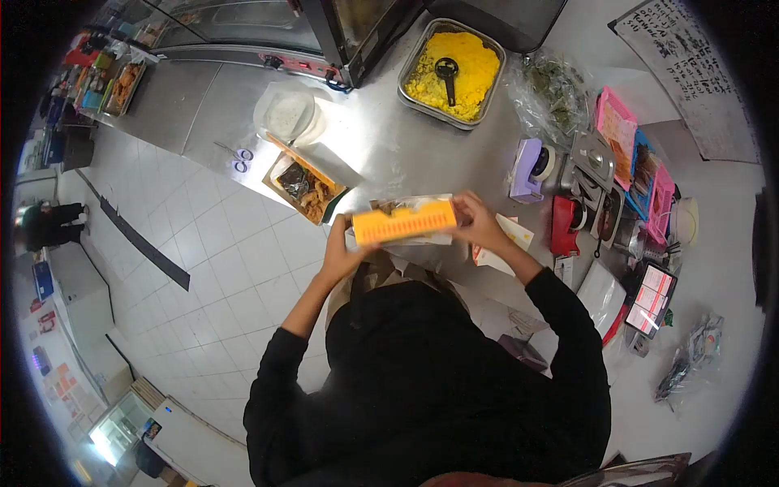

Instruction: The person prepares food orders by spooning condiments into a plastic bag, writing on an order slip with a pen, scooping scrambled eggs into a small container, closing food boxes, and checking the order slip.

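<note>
My left hand [345,247] and my right hand [480,225] grip the two ends of an orange and white cardboard food box [406,222] held in front of my body. Some brownish food shows at its far edge, but most of the inside is hidden. Just left of it, an open food box [339,180] stands on the steel counter. Fried pieces [315,201] and a dark packet [294,180] lie in that one. Near my right hand are printed papers [513,235] and a red tape dispenser [563,226].
A steel tray [401,96] of yellow rice holds a black scoop [447,79]. Purple scissors [242,160] lie beside a translucent tub [288,112]. At the right are a lilac tape dispenser [527,169], pink baskets [661,199] and a tablet [652,299]. A person [57,226] stands far left.
</note>
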